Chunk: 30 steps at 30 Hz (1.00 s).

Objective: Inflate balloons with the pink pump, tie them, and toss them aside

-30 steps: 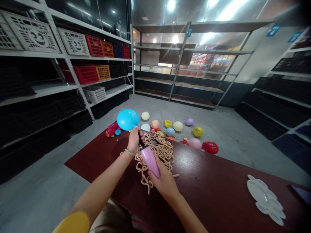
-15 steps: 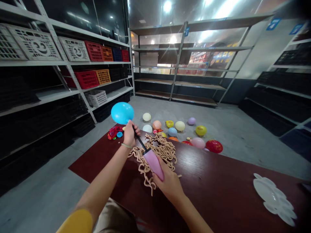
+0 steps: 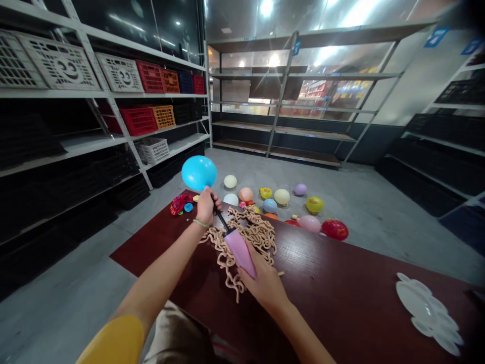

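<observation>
A blue inflated balloon point(image 3: 199, 173) sits on the far end of a hand-held balloon pump point(image 3: 241, 251), which has a pink body and a black rod. My left hand point(image 3: 206, 208) is closed around the black end, right at the balloon's neck; the nozzle itself is hidden by the fingers. The pink body is wrapped by my right hand point(image 3: 263, 283). Beneath the pump, a tangled heap of beige, rope-like strands point(image 3: 261, 235) lies on the dark red table point(image 3: 322, 288).
Deflated balloons point(image 3: 181, 203) lie at the table's far left corner. A white, lobed plastic tray point(image 3: 426, 308) is at the right. Several inflated balloons point(image 3: 281, 196) rest on the floor beyond. Shelving with crates point(image 3: 138, 120) lines the left; a metal rack point(image 3: 280, 101) stands behind.
The balloon and my left hand have shifted slightly to the right, and the black rod between my hands looks a little shorter. Both hands keep their grip. The view has moved slightly.
</observation>
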Tool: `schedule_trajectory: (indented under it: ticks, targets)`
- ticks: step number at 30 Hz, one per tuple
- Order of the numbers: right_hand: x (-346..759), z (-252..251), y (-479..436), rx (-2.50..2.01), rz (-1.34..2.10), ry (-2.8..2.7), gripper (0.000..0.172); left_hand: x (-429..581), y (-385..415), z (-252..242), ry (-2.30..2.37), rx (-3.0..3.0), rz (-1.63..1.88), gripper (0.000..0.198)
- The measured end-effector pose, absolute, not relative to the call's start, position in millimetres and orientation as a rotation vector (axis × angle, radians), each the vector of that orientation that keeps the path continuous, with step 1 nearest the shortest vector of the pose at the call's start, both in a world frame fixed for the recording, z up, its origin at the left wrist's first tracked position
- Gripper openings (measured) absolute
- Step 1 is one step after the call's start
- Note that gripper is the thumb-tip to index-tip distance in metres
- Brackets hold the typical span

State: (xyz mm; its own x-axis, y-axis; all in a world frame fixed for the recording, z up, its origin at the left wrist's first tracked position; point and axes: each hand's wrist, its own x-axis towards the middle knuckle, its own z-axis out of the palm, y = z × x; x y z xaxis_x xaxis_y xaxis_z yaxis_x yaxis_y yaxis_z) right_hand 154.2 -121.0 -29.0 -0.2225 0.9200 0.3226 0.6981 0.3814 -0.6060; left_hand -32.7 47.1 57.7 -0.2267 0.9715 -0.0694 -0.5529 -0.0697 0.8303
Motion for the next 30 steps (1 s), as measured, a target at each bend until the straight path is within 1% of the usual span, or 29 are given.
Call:
schedule_trajectory:
  ticks: [4,8,14,18,21,25,30]
  targets:
    - [152.1,-31.0,-122.7,-1.373,0.342,-2.038,0.070,-59.5,69.3,68.6,0.937,0.603,1.724,0.026]
    - [151.0,-34.1,-124.2,-1.427,0.208,-2.068,0.069,-52.6,63.5,63.9,0.898,0.542,1.777,0.030]
    - [154.7,-42.3,-123.1,-1.441,0.147,-1.988,0.073,2.8,17.2,35.6,0.870,0.620,1.595,0.031]
    - [151.3,-43.8,-123.9,-1.372,0.195,-1.997,0.074,6.7,2.9,24.2,0.893,0.642,1.501,0.031]
    - [144.5,-40.3,-126.1,-1.340,0.239,-2.007,0.074,-15.6,12.2,28.1,0.932,0.662,1.494,0.029]
    - [138.7,-34.9,-128.4,-1.326,0.295,-2.047,0.073,-51.4,39.3,45.3,1.004,0.631,1.578,0.025]
    - [142.0,-38.5,-127.5,-1.338,0.207,-2.057,0.066,-68.3,59.7,55.1,0.988,0.543,1.694,0.027]
